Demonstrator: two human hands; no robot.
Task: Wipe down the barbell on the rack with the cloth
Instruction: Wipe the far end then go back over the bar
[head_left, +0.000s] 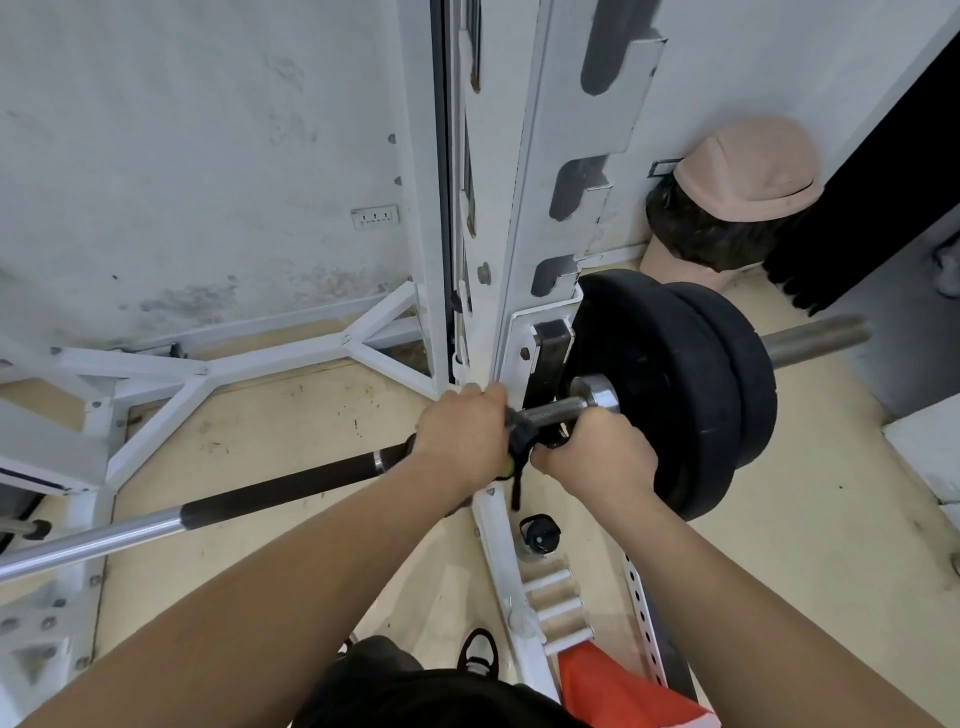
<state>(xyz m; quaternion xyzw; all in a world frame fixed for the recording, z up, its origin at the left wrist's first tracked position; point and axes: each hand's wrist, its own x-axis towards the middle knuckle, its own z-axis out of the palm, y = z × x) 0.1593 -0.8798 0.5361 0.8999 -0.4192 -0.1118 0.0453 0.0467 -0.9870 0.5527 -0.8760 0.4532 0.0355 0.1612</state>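
Observation:
The barbell (270, 493) lies across the white rack (524, 218), its steel shaft running from the lower left up to two black plates (675, 395) at the right. My left hand (462, 431) is closed around the shaft just left of the rack upright. A dark cloth (519, 428) with a yellow-green edge is bunched at the hand's right side, and a black strip of it hangs down. My right hand (597, 457) is closed on the shaft right beside it, next to the shiny collar (597, 397). The two hands almost touch.
An orange fabric (623, 686) lies at the bottom right by the rack's base. A black bottle cap (540, 535) sits on the floor under the plates. A pink bin with a black liner (727, 208) stands in the far corner. White frame struts (156, 384) cross the floor at the left.

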